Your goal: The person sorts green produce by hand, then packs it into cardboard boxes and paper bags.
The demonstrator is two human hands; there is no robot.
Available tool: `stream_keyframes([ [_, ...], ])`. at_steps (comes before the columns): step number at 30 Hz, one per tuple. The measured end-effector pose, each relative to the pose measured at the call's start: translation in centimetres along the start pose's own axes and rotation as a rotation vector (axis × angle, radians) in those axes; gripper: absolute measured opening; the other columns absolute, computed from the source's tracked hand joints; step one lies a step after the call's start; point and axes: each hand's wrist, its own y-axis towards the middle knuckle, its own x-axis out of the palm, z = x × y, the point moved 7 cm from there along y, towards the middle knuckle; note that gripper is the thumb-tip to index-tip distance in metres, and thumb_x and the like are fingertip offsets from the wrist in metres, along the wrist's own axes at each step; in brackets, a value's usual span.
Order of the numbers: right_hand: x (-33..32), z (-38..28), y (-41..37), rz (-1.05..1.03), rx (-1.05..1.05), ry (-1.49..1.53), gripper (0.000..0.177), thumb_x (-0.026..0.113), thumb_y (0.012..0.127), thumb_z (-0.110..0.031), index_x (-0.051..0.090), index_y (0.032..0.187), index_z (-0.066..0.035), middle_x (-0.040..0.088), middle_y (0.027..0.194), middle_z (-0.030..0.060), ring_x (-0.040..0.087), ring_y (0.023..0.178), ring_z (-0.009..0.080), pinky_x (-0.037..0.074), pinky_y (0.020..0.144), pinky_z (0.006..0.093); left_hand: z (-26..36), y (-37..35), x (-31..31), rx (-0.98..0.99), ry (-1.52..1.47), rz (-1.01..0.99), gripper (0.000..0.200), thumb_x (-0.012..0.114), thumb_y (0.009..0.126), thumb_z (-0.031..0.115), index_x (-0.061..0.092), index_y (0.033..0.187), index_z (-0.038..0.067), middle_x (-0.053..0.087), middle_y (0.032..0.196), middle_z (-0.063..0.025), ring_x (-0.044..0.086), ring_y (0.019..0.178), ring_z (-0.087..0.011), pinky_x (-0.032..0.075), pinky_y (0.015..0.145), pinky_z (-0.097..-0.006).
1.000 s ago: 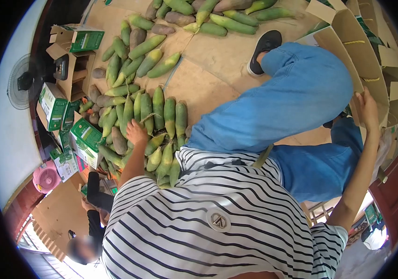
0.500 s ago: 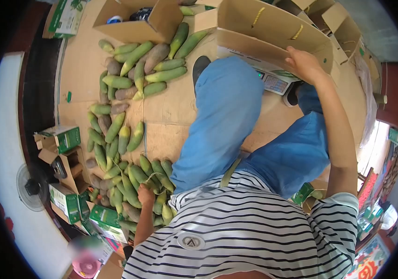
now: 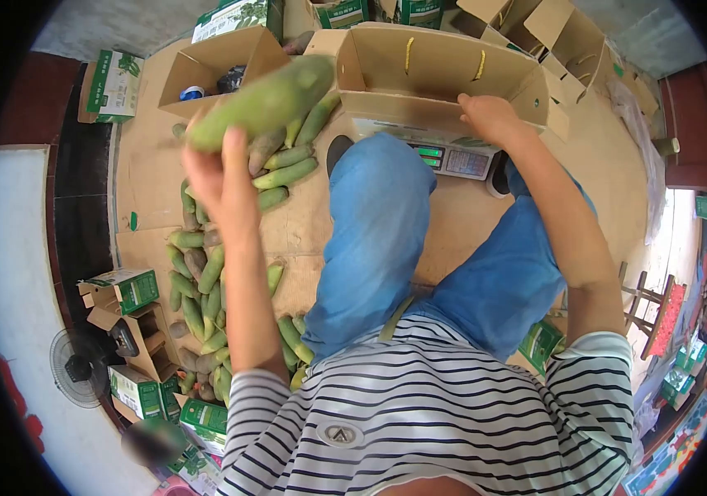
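Upper left, the left hand [image 3: 223, 180] clasps a long green fruit [image 3: 266, 103], its axis slanting up-right toward the open carton [image 3: 440, 58] — top centre — whose near rim the right hand [image 3: 490, 120] grips.

Black-and-white striped short-sleeved shirt [image 3: 452, 413], round badge [image 3: 339, 433], blue trousers [image 3: 378, 231], bare left hand [image 3: 221, 178] and right hand [image 3: 490, 118]

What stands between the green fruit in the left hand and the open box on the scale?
Nothing visible. The green fruit in the left hand hangs close to the left flap of the open box; the right hand grips its near rim farther right.
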Motion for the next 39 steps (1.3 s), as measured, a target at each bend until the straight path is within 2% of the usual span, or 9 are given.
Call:
stream_keyframes([
  [4,0.0,0.1,0.0,0.06,-0.036,-0.016,0.018,0.055,0.085,-0.016,0.051,0.093,0.0,0.061,0.088,0.0207,0.059,0.089,0.0377,0.047,0.074,0.0463,-2.7,2.4,10.8,-0.017,-0.225,-0.169,0.037,0.065,0.086,0.02,0.049,0.113,0.0,0.058,0.105,-0.0086,0.056,0.092,-0.0142,0.048,0.075,-0.0278],
  [8,0.0,0.0,0.0,0.048,-0.041,-0.042,0.018,0.055,0.085,-0.015,0.053,0.095,0.0,0.063,0.093,0.0209,0.059,0.093,0.0372,0.048,0.075,0.0459,-9.9,1.2,14.4,-0.143,0.059,-0.309,0.028,0.062,0.084,0.014,0.051,0.102,-0.004,0.064,0.091,-0.0136,0.059,0.075,-0.0154,0.047,0.071,-0.0283],
  [12,-0.5,-0.4,-0.4,0.027,-0.068,-0.047,0.019,0.055,0.086,-0.016,0.053,0.098,-0.002,0.061,0.098,0.0227,0.057,0.096,0.0387,0.046,0.078,0.0476,-15.2,-2.6,6.2,-0.09,0.238,-0.237,0.02,0.062,0.083,0.013,0.054,0.096,-0.001,0.062,0.085,-0.0103,0.058,0.073,-0.017,0.047,0.069,-0.0291],
  [15,0.2,-1.1,0.1,0.046,-0.199,-0.001,0.023,0.054,0.087,-0.015,0.053,0.107,-0.002,0.059,0.103,0.0241,0.055,0.099,0.0402,0.044,0.08,0.047,-21.0,-10.6,-3.4,-0.348,0.532,-0.283,0.024,0.061,0.083,0.017,0.056,0.096,-0.002,0.062,0.084,-0.0187,0.061,0.08,-0.0285,0.048,0.073,-0.0353],
  [18,-0.3,-2.6,0.0,-0.011,-0.167,-0.005,0.027,0.054,0.088,-0.015,0.052,0.112,-0.002,0.059,0.102,0.0238,0.055,0.099,0.0397,0.044,0.081,0.046,-26.5,-23.2,-13.9,-0.542,0.934,-0.602,0.037,0.06,0.082,0.025,0.055,0.107,-0.001,0.059,0.101,-0.0252,0.057,0.097,-0.0376,0.045,0.084,-0.0433],
  [22,0.6,-0.2,0.9,0.009,-0.195,0.054,0.032,0.054,0.088,-0.017,0.052,0.116,-0.001,0.059,0.102,0.0238,0.055,0.098,0.0392,0.044,0.082,0.0435,-23.8,-35.5,-25.1,-1.075,1.263,-0.739,0.044,0.061,0.077,0.02,0.05,0.114,0.001,0.055,0.114,-0.0227,0.055,0.103,-0.0359,0.046,0.087,-0.0428],
  [27,0.0,-1.5,0.6,-0.03,-0.139,0.101,0.039,0.054,0.089,-0.019,0.05,0.121,0.002,0.06,0.1,0.0252,0.057,0.096,0.0387,0.044,0.081,0.0414,-24.2,-47.6,-36.8,-1.509,1.28,-0.699,0.046,0.062,0.078,0.025,0.05,0.113,-0.002,0.056,0.114,-0.0239,0.053,0.11,-0.0368,0.045,0.091,-0.0404],
  [30,0.5,-0.9,1.0,-0.038,-0.087,0.086,0.041,0.054,0.09,-0.021,0.048,0.124,0.002,0.06,0.099,0.0262,0.057,0.095,0.0386,0.044,0.081,0.0414,-25.8,-50.0,-38.0,-1.43,1.158,-0.661,0.054,0.066,0.076,0.032,0.049,0.115,-0.002,0.056,0.113,-0.0246,0.054,0.11,-0.037,0.046,0.089,-0.0404],
  [39,1.5,0.9,1.6,0.011,-0.116,0.06,0.044,0.053,0.091,-0.024,0.046,0.125,0.004,0.06,0.105,0.0265,0.058,0.099,0.0387,0.045,0.083,0.0392,-22.6,-47.9,-35.8,-1.354,1.399,0.088,0.061,0.072,0.071,0.032,0.046,0.113,-0.002,0.05,0.112,-0.0227,0.051,0.106,-0.0366,0.044,0.09,-0.0427],
])
